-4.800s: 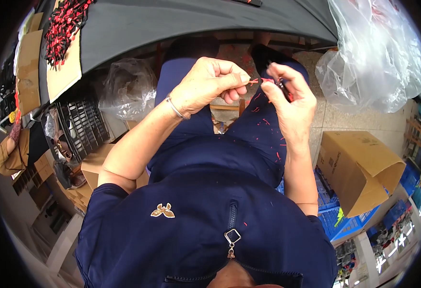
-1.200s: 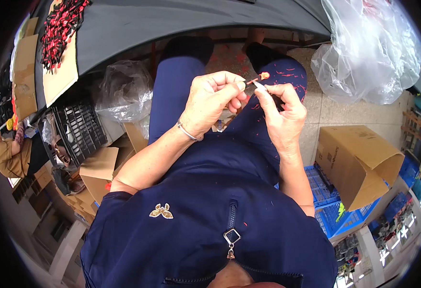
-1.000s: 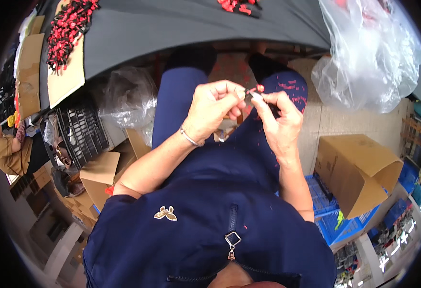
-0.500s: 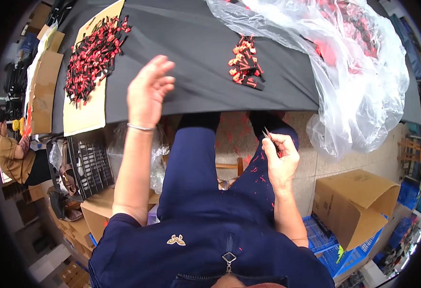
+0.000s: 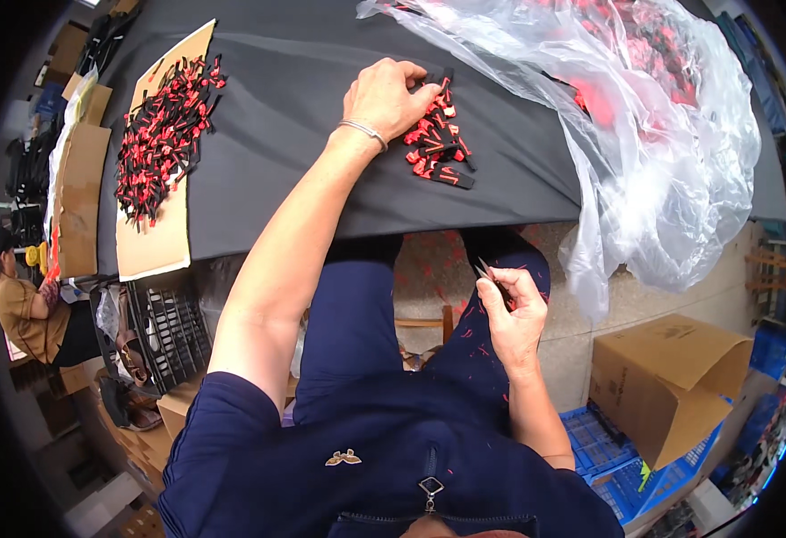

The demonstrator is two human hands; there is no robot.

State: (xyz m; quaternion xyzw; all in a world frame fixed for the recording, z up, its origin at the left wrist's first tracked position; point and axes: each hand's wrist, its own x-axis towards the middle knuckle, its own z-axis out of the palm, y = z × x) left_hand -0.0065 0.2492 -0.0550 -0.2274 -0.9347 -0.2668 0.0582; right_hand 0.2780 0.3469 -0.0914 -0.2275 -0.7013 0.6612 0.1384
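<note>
My left hand [image 5: 388,99] reaches across to the upper left edge of a small pile of black and red strips [image 5: 442,143] on the dark-covered table. Its fingers are curled, thumb and forefinger pinched around a small black strip at the pile's edge, partly hidden by the hand. Over my right thigh, my right hand [image 5: 516,314] is closed around a pair of thread snips [image 5: 492,280]. The pointed metal blades stick out past the thumb, towards the table; the handle is mostly covered by fingers.
A larger heap of black and red strips [image 5: 164,139] lies on a cardboard sheet [image 5: 153,251] at the left. A clear plastic bag [image 5: 653,188] drapes over the right table edge. An open carton [image 5: 666,381] sits on a blue crate [image 5: 604,448]. Another person [image 5: 25,309] sits far left.
My left hand has moved right from over the bare cloth to the small pile, and its fingers have closed there. The right hand keeps hold of the snips, nearly in place.
</note>
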